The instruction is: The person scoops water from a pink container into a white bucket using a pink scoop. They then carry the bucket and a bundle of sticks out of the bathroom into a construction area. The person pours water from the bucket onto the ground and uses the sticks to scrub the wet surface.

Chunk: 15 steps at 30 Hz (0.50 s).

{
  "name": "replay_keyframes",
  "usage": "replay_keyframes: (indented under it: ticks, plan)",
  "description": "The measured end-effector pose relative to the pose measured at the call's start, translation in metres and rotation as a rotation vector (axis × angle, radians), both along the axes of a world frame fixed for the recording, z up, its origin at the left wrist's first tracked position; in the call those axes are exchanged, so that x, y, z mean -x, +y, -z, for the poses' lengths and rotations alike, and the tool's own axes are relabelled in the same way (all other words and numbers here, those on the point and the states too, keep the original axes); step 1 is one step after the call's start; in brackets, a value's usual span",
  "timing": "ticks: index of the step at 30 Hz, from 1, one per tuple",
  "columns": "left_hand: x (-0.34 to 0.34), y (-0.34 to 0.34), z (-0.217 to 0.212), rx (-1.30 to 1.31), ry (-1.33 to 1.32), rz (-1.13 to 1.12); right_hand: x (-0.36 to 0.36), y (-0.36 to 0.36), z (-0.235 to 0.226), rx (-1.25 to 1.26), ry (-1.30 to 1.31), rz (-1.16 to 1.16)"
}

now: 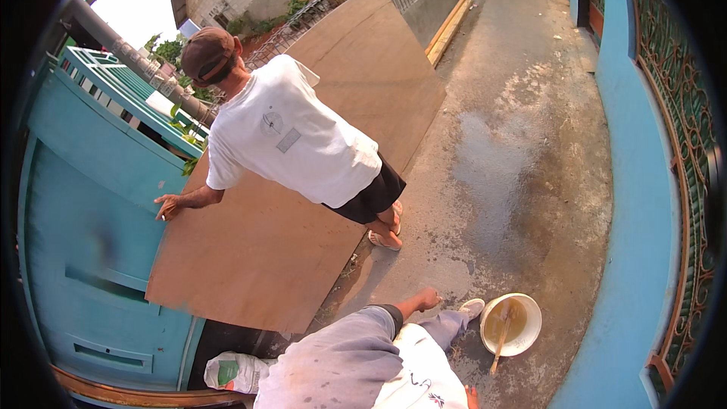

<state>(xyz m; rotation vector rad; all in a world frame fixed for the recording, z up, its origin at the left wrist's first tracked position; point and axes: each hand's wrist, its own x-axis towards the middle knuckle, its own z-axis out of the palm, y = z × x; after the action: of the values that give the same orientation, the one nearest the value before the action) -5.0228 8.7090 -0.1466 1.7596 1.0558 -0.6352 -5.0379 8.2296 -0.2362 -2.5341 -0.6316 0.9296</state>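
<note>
While I can't tell either grip, left hand [429, 299], right hand [472, 397], white bucket [533, 323] rightward of both, wooden stick [501, 344] inside

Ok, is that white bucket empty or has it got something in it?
Not empty: brownish liquid shows inside the white bucket, with a stick leaning out over its rim.

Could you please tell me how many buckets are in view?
1: the white bucket stands on the pavement, to the right of a shoe, with a wooden stick resting in it. Others could be hidden behind the large brown board.
</note>
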Motion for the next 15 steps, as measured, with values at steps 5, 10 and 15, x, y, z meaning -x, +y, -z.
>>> replay_keyframes:
  ticks: [5,10,15]
  plan:
    - [-0.032,0.007,0.022,0.033,0.053,0.019,0.008,0.035,-0.031,0.094,0.320,0.375]
    - [-0.080,-0.002,0.022,0.125,0.078,0.118,0.012,0.053,-0.080,0.109,0.694,0.747]
    - [-0.128,-0.041,0.005,0.204,0.023,0.219,0.015,0.059,-0.146,-0.083,0.858,0.793]
